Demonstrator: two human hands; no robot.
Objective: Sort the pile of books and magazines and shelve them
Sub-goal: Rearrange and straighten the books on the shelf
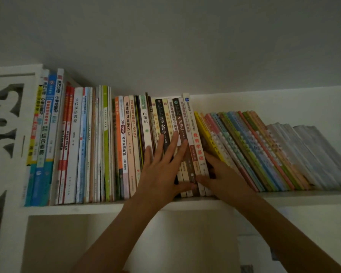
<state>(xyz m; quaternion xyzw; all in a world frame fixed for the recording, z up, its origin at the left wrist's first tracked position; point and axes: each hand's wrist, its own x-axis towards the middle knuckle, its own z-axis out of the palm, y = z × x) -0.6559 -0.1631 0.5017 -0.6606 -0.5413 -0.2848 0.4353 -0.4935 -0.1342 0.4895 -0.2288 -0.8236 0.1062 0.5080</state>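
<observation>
Upright books point(87, 144) fill the shelf point(87, 208) at left; leaning thin magazines point(264, 150) lie right of them.

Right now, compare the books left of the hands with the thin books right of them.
The left books stand upright; the right books lean, tops tilted left. The left books are taller, their tops higher. The left hand lies flat on upright spines; the right hand sits where the leaning starts. All share one white shelf.

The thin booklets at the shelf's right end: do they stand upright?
No: the thin booklets lean left against the upright books.
</observation>
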